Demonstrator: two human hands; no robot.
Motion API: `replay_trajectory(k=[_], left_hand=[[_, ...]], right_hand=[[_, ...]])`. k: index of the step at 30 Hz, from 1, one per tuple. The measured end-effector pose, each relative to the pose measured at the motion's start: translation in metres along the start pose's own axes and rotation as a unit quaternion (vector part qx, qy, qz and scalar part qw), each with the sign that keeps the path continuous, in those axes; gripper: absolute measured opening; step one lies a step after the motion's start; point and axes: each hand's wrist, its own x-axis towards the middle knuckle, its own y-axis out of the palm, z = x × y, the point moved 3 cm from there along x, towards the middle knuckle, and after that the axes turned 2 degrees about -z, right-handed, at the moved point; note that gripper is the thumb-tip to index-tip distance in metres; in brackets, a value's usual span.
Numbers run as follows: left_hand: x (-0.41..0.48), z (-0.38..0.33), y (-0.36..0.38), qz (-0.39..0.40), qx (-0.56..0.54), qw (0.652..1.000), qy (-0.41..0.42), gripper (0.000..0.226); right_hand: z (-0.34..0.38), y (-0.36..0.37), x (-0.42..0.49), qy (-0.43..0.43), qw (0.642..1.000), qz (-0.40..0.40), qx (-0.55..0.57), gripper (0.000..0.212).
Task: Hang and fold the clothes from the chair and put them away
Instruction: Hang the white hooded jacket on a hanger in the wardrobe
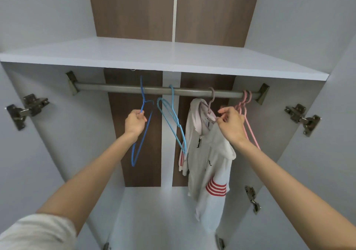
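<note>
Inside an open wardrobe a grey rail (pixel 119 87) runs under a white shelf (pixel 154 57). My left hand (pixel 135 122) grips a dark blue hanger (pixel 141 134) just below its hook, which is on the rail. A light blue hanger (pixel 171 118) hangs empty beside it. A white hooded jacket with red stripes (pixel 209 165) hangs on a mauve hanger (pixel 211 103). My right hand (pixel 231 123) pinches the jacket's collar near that hanger. Two pink hangers (pixel 248 118) hang to the right, partly behind my right hand.
Both wardrobe doors stand open, with metal hinges at left (pixel 28 107) and right (pixel 302 117). The white wardrobe floor (pixel 154 211) lies below the clothes. Brown back panels show behind the rail.
</note>
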Motion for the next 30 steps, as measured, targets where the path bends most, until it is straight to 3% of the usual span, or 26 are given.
replay_trajectory(k=[3, 11, 20, 26, 30], left_hand=[[0.002, -0.016, -0.006, -0.017, -0.001, 1.0, 0.016, 0.023], [-0.059, 0.0, -0.003, -0.032, -0.037, 0.999, -0.013, 0.031], [-0.21, -0.02, -0.058, 0.052, -0.063, 0.996, 0.028, 0.018], [-0.292, -0.02, -0.088, 0.101, -0.054, 0.993, 0.032, 0.016], [-0.339, -0.012, -0.116, 0.129, -0.033, 0.989, 0.059, 0.018]], right_hand=[[0.004, -0.014, -0.01, 0.003, 1.0, 0.003, 0.016, 0.02], [0.02, -0.043, -0.056, -0.029, 0.997, 0.064, 0.016, 0.022], [0.055, -0.049, -0.158, 0.033, 0.955, 0.261, 0.136, 0.033], [0.096, -0.04, -0.221, 0.015, 0.933, 0.314, 0.173, 0.053], [0.117, -0.037, -0.264, 0.023, 0.94, 0.298, 0.162, 0.051]])
